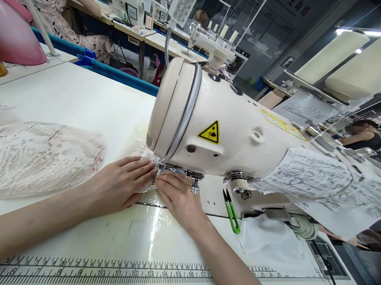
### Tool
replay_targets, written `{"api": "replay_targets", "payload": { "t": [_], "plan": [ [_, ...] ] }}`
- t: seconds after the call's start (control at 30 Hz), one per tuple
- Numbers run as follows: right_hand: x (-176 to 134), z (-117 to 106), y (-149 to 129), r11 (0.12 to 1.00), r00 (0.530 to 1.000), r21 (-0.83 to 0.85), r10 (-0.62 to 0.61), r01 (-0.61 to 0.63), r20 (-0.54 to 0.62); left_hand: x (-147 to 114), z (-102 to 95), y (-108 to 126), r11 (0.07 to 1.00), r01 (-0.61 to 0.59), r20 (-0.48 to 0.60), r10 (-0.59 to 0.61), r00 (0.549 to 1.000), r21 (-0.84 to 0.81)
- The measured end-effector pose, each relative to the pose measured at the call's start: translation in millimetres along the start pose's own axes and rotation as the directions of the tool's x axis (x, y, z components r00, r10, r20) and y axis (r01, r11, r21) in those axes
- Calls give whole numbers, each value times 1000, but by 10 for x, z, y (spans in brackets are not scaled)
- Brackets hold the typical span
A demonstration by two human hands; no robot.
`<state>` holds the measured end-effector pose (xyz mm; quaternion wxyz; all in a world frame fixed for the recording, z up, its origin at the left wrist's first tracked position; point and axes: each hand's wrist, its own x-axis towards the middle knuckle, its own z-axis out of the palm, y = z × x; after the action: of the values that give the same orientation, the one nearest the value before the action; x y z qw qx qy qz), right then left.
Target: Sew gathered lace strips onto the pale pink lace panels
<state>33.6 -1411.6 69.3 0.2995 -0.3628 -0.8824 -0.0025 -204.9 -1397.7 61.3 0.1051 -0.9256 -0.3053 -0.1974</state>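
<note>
Printed ruler strip [151, 273] runs along the nr edge of my white worktable [108, 240], R forearm crossing above it. Nr R: white cloth [268, 238], w/ green snips [234, 217] lying just beside it.

Ctr: my L hand [119, 183] lies palm down, fingers nearly straight & close together, resting on a small white lace pc [149, 186], not closed round it. My R hand [183, 199] comes in from the other side, fingers stretched under the machine head, tips partly hidden; can't tell if they pinch anything. The lace sits btwn both hands, at the front end of my sewing machine [230, 115].

Off L, apart: larger lace panel [45, 160] w/ red threads. Patterned fabric [310, 174] hangs over the machine's R part.

Bkgd: co-worker in print clothing [50, 7], upper L; co-worker in black top [367, 141], far R.
</note>
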Motion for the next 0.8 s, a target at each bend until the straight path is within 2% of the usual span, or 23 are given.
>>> {"api": "replay_targets", "payload": {
  "t": [0.3,0.5,0.6,0.7,0.8],
  "plan": [
    [-58,-19,6,994,993,-48,95,-98,-70,26,-88,57,999,49,37,-49,998,1],
    [-13,-81,56,999,997,-35,32,-34,-71,48,-82,66,999,27,12,-28,1000,24],
    [-13,-83,45,996,996,-61,63,-67,-69,68,-75,64,999,9,-6,-9,1000,39],
    [-33,-61,26,987,987,-102,114,-126,-117,94,-92,65,997,-4,27,2,1000,74],
    [-39,-52,31,986,988,-125,98,-114,-123,113,-123,66,996,11,55,-16,998,93]
  ]
}}
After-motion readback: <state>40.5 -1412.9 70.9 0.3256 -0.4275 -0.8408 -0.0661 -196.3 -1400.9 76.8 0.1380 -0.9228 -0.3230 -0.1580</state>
